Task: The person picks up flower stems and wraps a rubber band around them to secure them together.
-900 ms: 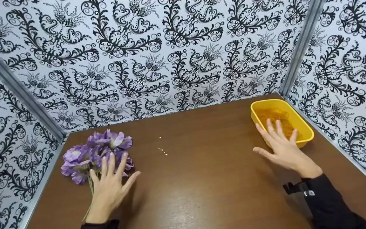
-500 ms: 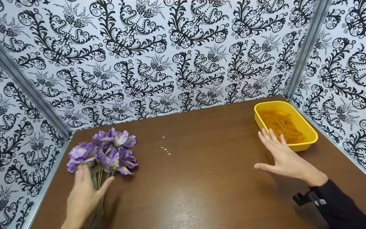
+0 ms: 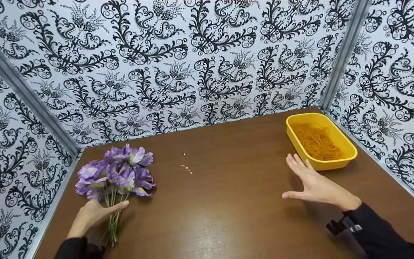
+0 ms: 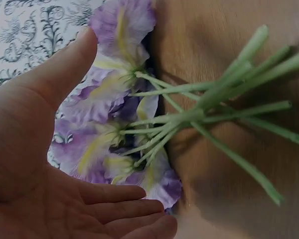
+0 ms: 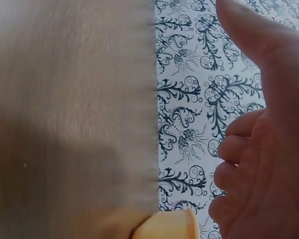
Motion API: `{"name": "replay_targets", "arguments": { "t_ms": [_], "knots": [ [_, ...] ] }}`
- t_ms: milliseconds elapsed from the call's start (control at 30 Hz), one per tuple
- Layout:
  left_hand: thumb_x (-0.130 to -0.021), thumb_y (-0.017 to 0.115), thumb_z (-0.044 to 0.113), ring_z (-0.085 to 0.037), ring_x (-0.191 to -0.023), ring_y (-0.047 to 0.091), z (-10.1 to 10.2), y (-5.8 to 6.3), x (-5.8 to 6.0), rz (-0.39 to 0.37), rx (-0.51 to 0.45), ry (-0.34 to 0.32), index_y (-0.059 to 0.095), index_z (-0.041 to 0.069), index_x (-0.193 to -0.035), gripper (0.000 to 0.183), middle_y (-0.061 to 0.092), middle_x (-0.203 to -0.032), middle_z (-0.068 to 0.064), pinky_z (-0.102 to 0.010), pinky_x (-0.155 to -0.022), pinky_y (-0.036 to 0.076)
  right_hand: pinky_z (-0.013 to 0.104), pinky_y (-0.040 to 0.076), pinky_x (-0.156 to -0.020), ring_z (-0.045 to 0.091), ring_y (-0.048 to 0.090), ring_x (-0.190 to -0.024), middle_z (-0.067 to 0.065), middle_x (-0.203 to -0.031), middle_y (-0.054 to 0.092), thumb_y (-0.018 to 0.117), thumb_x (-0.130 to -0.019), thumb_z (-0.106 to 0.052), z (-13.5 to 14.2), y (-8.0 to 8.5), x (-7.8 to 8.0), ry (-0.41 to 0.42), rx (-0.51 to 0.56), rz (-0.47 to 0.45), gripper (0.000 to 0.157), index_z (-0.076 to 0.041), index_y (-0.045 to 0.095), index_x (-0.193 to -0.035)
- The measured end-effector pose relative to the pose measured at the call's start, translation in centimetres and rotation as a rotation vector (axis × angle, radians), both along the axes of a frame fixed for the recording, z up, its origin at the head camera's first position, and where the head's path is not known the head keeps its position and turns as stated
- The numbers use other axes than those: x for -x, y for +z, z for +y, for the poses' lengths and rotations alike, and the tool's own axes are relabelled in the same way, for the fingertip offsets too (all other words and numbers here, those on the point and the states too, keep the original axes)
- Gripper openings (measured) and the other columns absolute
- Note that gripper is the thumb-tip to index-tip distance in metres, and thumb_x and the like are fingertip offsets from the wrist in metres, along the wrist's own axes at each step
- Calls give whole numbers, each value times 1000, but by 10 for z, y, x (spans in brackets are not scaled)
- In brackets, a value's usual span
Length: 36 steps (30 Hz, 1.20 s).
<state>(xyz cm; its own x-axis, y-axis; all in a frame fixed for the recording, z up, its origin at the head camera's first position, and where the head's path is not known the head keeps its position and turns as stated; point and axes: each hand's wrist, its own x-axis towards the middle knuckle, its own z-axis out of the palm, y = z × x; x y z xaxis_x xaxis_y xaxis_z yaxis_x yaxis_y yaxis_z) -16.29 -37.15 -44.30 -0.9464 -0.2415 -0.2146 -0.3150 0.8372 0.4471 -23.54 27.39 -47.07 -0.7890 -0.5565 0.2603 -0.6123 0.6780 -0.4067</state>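
A bunch of purple artificial irises point(image 3: 120, 172) lies on the brown table at the left, its green stems point(image 3: 113, 226) toward the front edge. My left hand point(image 3: 91, 214) is beside the stems, thumb reaching across them in the head view. The left wrist view shows its fingers point(image 4: 124, 199) straight and apart from the thumb, with the blossoms point(image 4: 119, 114) beyond and the palm holding nothing. At the right, my right hand point(image 3: 313, 185) hovers with spread thumb and straight fingers just in front of a yellow plastic bin point(image 3: 336, 164). Thin amber rubber bands point(image 3: 318, 142) fill the bin's bottom.
Several small pale bits point(image 3: 187, 169) lie on the table point(image 3: 221, 201) near its middle. Walls with black-and-white scroll patterns point(image 3: 164, 72) close in the back and both sides. Grey metal posts point(image 3: 343, 57) stand at the corners.
My left hand has drawn back from over the blossoms to the left of the stems and turned sideways. My right hand has pulled back from over the bin toward the front.
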Motion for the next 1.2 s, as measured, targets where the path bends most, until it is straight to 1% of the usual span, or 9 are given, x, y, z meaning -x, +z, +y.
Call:
{"name": "replay_targets", "arguments": {
  "t_ms": [33, 167, 333, 467, 667, 767, 933, 1067, 1200],
  "knots": [
    [-80, 69, 72, -28, -75, 60, 2, -1, 2, -2, 5, -6, 53, 0, -80, 74, 59, -80, -16, -45, -69, 51, 55, 1, -123, 50, 12, -149, 28, -162, 15, 78, -83, -53, -1, -1, 0, 2, 2, -5, 109, 10, 23, -154],
    [-78, 71, 72, -30, -74, 58, 10, -5, 9, -20, 46, -16, 53, -2, -80, 76, 60, -82, -19, -47, -71, 51, 55, 0, -123, 51, 12, -148, 28, -162, 17, 77, -83, -54, -3, -4, 0, 9, 8, -36, 108, 9, 25, -154],
    [-72, 72, 77, -34, -80, 56, 17, -10, 17, -81, 72, 24, 55, -7, -94, 89, 60, -100, -30, -45, -66, 47, 56, 1, -122, 51, 12, -148, 27, -162, 19, 78, -83, -54, -4, -9, -2, 15, 16, -63, 107, 7, 27, -154],
    [-71, 71, 78, -36, -85, 58, 18, -14, 25, -91, 84, 52, 58, -9, -104, 94, 60, -112, -34, -48, -69, 49, 54, 1, -122, 50, 15, -148, 26, -162, 21, 77, -83, -56, -6, -11, -3, 20, 14, -80, 106, 7, 29, -154],
    [-73, 71, 77, -47, -98, 60, 18, -15, 40, -98, 72, 96, 59, -12, -114, 98, 55, -124, -40, -56, -81, 50, 64, 12, -117, 47, 19, -148, 28, -160, 23, 76, -80, -62, -13, -11, -1, 31, -21, -118, 111, 9, 31, -153],
    [-73, 71, 76, -50, -102, 58, 18, -15, 44, -107, 89, 107, 59, -12, -115, 98, 53, -127, -41, -57, -84, 49, 65, 17, -116, 48, 22, -147, 29, -159, 24, 73, -81, -64, -17, -12, -1, 37, -39, -152, 111, 9, 31, -153],
    [-75, 72, 74, -53, -107, 57, 18, -12, 49, -129, 78, 99, 52, -17, -129, 108, 48, -134, -43, -60, -89, 49, 65, 22, -115, 51, 26, -145, 31, -158, 26, 70, -84, -65, -27, -13, -5, 72, -57, -190, 107, 8, 31, -153],
    [-83, 74, 59, -38, -86, 60, 13, -11, 53, -118, -18, 72, 65, -8, -96, 69, 62, -100, -30, -47, -76, 50, 65, 24, -114, 52, 27, -143, 31, -158, 27, 71, -85, -63, -33, -14, -7, 104, -50, -203, 104, 7, 32, -153],
    [-88, 71, 41, -28, -75, 56, 9, -13, 57, -94, -79, 30, 62, 5, -71, 41, 58, -78, -11, -40, -71, 46, 67, 26, -113, 55, 27, -142, 29, -159, 28, 72, -86, -60, -37, -15, -8, 115, -50, -234, 102, 5, 32, -154]
  ]
}}
